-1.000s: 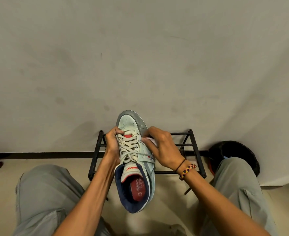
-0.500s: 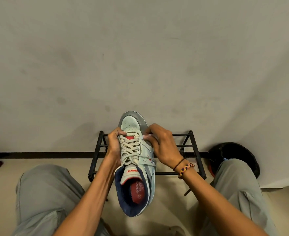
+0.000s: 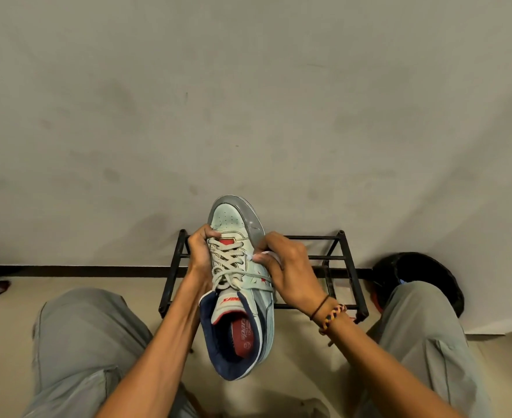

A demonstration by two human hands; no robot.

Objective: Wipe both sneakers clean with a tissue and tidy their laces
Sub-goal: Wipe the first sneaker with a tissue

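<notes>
Backdrop: plain grey wall fills the upper frame; a black metal rack (image 3: 343, 268) stands against it at centre.
Sneaker: pale leather sneaker (image 3: 242, 285) held mid-frame, toe pointing up, navy padded collar nearest the camera.
Left hand: left hand (image 3: 200, 254) curls round the sneaker's left side, probably to steady it.
Right hand: right hand (image 3: 289, 271) pinches a white tissue (image 3: 263, 254) against the right flank, apparently wiping.
Laces: flat woven laces (image 3: 227, 260) criss-cross, ends loose.
</notes>
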